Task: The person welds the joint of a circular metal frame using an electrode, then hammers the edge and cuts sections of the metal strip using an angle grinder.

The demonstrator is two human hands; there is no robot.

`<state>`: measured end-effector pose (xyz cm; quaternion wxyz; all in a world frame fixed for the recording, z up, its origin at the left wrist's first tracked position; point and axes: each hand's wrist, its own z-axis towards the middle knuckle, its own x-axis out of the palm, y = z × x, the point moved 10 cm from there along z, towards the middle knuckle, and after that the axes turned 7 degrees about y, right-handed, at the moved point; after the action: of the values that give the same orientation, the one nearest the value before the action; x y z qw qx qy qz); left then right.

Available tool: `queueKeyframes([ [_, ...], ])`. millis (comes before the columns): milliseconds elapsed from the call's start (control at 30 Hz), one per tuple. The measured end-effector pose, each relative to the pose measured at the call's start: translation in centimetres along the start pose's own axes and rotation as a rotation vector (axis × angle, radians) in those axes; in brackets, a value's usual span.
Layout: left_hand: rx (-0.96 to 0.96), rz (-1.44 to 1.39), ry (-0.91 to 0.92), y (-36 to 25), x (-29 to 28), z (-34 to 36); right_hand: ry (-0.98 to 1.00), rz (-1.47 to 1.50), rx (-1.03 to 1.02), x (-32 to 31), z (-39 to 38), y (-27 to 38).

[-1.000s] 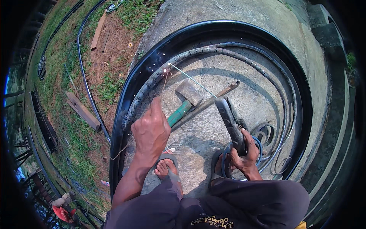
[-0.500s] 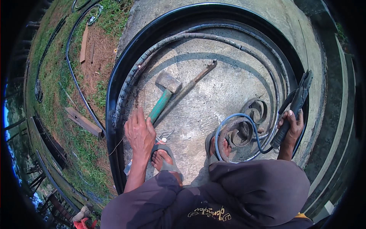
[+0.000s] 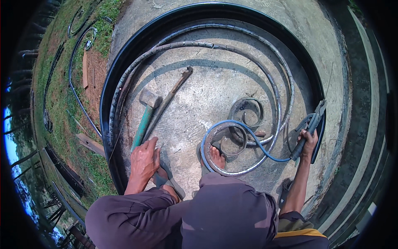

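My right hand (image 3: 307,141) was wrapped around the dark grip of a black welding electrode holder (image 3: 311,126), fingers closed tight on it. The tool sat out at the right side of the round concrete slab (image 3: 215,83), just inside the big black metal hoop (image 3: 137,45) ringing the slab, with its clamp end pointing up and away from me. A blue rubber cable (image 3: 244,128) ran from the holder's base, swept left and curled into a loop near my right foot (image 3: 215,157).

That loop lay over a grey steel scroll (image 3: 248,114), a spiral ornament whose long curved bars swept round the inside of the hoop. The scroll and cable crowded the ground between the holder and my feet.

My left hand (image 3: 144,159) rested palm down, fingers loosely spread and gripping nothing, at the lower end of a green-handled sledgehammer (image 3: 143,120). I could not tell whether the fingertips touched the handle. Just beside the hammer lay a long rusty steel bar (image 3: 170,97), slanting up to the right and touching the hammer's handle near its lower part.

Outside the hoop on the left were grass (image 3: 54,108), a wooden plank (image 3: 92,144) and more thin curved rods (image 3: 76,70).
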<state>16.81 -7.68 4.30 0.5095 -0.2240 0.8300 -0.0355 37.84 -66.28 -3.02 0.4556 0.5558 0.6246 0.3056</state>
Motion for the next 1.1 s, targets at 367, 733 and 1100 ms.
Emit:
queueKeyframes([
  [367,0.22,-0.22,-0.02,-9.9,-5.7,4.6,0.307,1.074,-0.807,11.6,-1.3,23.9],
  [733,0.592,-0.626,0.621,-18.3,-0.8,8.7,0.496,1.833,-0.378,14.3,-9.2,23.7],
  [1100,1.183,-0.155,0.694,-23.2,4.8,6.6,-0.547,-1.479,0.501,-14.5,-22.2,16.7],
])
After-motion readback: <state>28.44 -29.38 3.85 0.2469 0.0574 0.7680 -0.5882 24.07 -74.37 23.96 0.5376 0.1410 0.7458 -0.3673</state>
